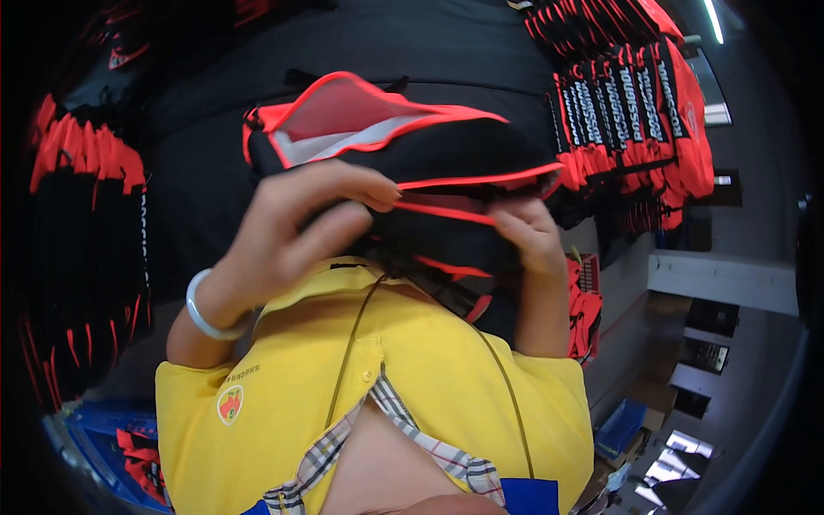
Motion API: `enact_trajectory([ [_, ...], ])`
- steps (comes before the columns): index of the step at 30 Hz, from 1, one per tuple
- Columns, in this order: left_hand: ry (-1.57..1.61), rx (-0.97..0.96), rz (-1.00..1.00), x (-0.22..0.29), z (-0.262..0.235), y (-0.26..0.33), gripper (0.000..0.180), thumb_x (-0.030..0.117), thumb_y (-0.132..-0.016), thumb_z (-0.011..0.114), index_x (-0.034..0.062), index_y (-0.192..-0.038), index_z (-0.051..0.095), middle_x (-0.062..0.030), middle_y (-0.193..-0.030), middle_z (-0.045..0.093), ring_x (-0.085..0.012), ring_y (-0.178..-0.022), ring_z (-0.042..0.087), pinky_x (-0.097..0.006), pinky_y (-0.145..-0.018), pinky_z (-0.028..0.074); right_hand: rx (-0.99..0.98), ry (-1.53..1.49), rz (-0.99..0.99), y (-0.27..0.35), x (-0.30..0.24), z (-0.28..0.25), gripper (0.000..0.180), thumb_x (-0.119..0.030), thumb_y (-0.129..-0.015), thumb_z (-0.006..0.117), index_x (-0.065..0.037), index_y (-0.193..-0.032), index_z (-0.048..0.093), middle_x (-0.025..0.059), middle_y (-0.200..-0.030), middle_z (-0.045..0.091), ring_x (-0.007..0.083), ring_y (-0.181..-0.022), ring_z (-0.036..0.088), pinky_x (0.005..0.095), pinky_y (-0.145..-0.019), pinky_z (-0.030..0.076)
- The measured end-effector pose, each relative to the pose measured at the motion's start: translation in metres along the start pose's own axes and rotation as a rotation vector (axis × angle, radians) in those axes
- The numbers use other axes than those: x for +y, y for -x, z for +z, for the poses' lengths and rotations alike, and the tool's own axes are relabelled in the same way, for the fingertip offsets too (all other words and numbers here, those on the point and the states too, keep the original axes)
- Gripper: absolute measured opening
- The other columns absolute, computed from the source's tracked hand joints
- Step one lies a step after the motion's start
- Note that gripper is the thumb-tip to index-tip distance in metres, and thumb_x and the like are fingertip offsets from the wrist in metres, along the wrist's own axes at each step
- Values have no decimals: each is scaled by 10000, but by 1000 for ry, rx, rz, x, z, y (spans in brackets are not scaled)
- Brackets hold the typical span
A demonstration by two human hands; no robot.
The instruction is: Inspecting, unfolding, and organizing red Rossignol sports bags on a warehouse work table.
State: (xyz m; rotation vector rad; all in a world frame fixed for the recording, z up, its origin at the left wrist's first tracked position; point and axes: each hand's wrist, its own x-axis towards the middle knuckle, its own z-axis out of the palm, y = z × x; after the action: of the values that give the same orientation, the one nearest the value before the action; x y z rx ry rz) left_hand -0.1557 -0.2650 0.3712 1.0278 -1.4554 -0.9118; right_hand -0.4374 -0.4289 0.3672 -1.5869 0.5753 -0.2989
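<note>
A soft black bag with bright red trim lies in front of my chest. Its far opening gapes, showing a reddish and whitish lining. My left hand, a pale bangle at its wrist, has its bent fingertips and thumb close together at the bag's near red edge. Farther right along this edge, the thumb and fingers of my right hand pinch the bag. Between the hands a dark slit shows beside the red strip. The bag's underside is hidden.
Black and red bags stand packed in a row at the left. More stacked bags with white lettering are at the far right. A dark work surface stretches behind. Red pieces lie right of my arm; a blue crate sits lower left.
</note>
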Motion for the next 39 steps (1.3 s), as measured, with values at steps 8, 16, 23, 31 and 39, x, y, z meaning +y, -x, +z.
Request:
enact_trajectory([
  [8,-145,-123,-451,-2,11,-6,330,234,-839,751,-50,-988,675,-146,-787,672,-128,-700,627,-284,-648,501,-312,-152,146,-47,-18,68,284,-192,-976,564,42,-1123,632,40,-1034,658,87,-966,568,252,-876,455],
  [16,440,-85,-520,-18,-8,1,232,227,-928,677,3,-985,656,54,-841,624,-2,-760,535,-169,-662,427,-338,-134,196,-53,-26,54,289,-140,-897,676,49,-1109,622,18,-950,657,57,-844,599,215,-738,487],
  [23,460,-293,-726,-28,-9,9,376,277,-884,727,0,-1125,650,9,-952,621,-38,-897,536,-202,-776,432,-271,210,-196,-78,-32,63,160,-130,-900,682,24,-863,661,-25,-720,591,26,-676,512,197,-597,422],
  [31,867,-119,-731,-20,16,-1,300,226,-934,657,16,-1146,624,-27,-1034,678,-80,-927,635,-230,-830,509,-79,419,-466,-127,-8,37,243,-235,-943,630,8,-950,641,75,-688,584,98,-633,526,271,-597,440],
  [39,-466,197,-492,50,-83,5,255,188,-910,627,26,-721,569,90,-626,402,-6,-606,369,-230,-514,268,-120,467,-150,-97,-11,-45,300,-261,-965,583,20,-894,660,-2,-671,538,63,-642,457,250,-599,405],
])
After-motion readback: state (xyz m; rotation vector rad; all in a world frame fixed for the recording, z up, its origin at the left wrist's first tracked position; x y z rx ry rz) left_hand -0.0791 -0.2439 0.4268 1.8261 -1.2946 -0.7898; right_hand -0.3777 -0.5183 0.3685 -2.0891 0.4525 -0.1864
